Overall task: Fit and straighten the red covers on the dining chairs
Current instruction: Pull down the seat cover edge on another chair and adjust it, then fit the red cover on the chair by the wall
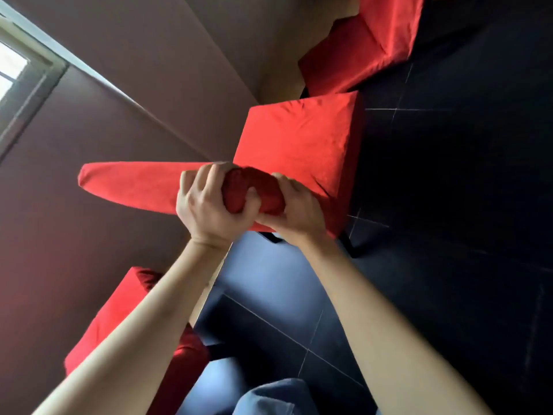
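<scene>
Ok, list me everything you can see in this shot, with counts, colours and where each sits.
Red covered chairs: three; one centre, held at its back; one top right; one lower left.
Bunched red cover fabric: one wad, dark red, between both hands.
Floor: dark tiles, right side.
Wall: brownish, left.
Window: one, pale frame, upper left.
Blue clothing: bottom centre.
Left hand: fingers curled round the fabric.
Right hand: grips the fabric too.
</scene>
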Available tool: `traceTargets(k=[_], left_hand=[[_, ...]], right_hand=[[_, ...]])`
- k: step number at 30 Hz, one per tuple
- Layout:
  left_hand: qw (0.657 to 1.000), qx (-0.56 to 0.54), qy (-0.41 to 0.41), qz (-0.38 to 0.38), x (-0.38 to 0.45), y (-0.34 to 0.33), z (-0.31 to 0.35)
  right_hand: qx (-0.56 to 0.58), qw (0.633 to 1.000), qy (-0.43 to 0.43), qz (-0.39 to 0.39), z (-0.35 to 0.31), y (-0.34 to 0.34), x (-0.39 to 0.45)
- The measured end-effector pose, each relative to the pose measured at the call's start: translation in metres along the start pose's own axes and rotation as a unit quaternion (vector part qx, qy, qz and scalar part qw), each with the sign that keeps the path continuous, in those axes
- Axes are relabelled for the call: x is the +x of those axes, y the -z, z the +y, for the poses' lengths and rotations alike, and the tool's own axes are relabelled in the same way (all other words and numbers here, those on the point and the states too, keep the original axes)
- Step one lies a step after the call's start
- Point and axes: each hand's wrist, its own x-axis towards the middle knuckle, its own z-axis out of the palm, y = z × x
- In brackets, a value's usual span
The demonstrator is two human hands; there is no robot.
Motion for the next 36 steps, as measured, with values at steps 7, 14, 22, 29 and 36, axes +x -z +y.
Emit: traceTargets(k=[7,14,22,29,36], left_hand=[[1.0,0.003,0.005,0.019,-0.003,-0.003,-0.001],[1.0,0.003,0.004,0.026,-0.004,-0.005,-0.003],[1.0,-0.009,0.019,-0.023,-0.002,0.004,0.0],[0.996,-0.031,0.036,-0.073,0.0,0.019,0.006],[0.979,-0.035,0.096,-0.177,0.007,0.046,0.017]], right_hand=[[0.044,0.999,0.001,0.023,0.003,-0.007,-0.002],[0.053,0.998,0.0,0.018,0.001,-0.007,-0.003],[-0.004,0.996,-0.025,-0.086,-0.003,0.011,-0.001],[-0.106,0.983,-0.03,-0.147,-0.011,0.047,-0.013],[-0.172,0.968,-0.047,-0.178,-0.016,0.125,-0.023]])
